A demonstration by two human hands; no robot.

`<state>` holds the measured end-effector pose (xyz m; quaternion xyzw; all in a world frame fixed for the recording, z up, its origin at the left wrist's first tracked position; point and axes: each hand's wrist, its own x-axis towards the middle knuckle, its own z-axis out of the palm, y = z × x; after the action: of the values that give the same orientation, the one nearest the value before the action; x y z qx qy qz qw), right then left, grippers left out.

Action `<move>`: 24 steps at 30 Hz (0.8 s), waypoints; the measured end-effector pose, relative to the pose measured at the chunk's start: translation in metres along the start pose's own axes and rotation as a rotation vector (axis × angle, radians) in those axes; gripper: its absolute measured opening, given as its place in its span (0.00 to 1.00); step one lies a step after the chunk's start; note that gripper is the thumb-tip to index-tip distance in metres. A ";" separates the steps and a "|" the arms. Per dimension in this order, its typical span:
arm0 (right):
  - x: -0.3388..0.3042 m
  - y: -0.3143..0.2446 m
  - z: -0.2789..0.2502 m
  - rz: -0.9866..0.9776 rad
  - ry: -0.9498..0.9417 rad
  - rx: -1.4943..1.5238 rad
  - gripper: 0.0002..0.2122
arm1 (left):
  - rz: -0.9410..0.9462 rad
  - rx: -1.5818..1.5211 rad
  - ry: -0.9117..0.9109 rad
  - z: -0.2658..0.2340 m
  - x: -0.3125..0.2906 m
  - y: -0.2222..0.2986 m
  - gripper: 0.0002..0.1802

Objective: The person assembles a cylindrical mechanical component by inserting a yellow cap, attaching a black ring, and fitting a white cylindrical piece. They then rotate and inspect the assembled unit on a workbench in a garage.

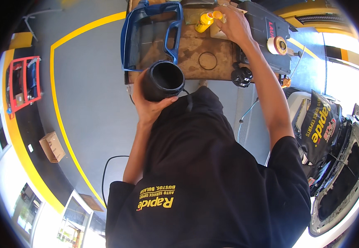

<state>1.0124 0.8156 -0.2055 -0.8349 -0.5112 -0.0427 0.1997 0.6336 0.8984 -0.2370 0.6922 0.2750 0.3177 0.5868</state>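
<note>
My left hand (147, 108) is wrapped round a black hollow cylinder (158, 91) with a ribbed rim, its open mouth facing up. A thin dark strap or hose hangs beside it. At the far side of a worn brown worktop (190, 73), my right hand (234, 24) has its fingers drawn together at an orange cap (217, 15). Just left of those fingers a small yellow bottle (203, 25) stands tilted. The fingertips are partly hidden. A blue plastic jug with its side cut away (128, 35) lies on the worktop's left part.
Right of the worktop are a dark grey case (266, 45), a round white-and-red roll (277, 45) and a black object (242, 77). A car with its hood raised (340, 182) stands at right. A cardboard box (52, 147) and red rack (24, 84) are at left.
</note>
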 end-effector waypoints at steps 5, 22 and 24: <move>0.010 -0.002 -0.003 -0.171 0.066 -0.016 0.17 | 0.005 0.052 0.023 -0.009 -0.003 -0.006 0.62; 0.037 0.020 0.001 -0.416 -0.130 -0.122 0.15 | 0.044 0.038 0.039 -0.016 0.005 -0.015 0.62; 0.044 0.018 -0.003 -0.375 -0.220 -0.073 0.15 | 0.042 0.024 0.041 -0.017 0.006 -0.018 0.62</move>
<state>1.0495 0.8436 -0.1961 -0.7313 -0.6745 -0.0063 0.1010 0.6241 0.9165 -0.2517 0.6982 0.2761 0.3409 0.5657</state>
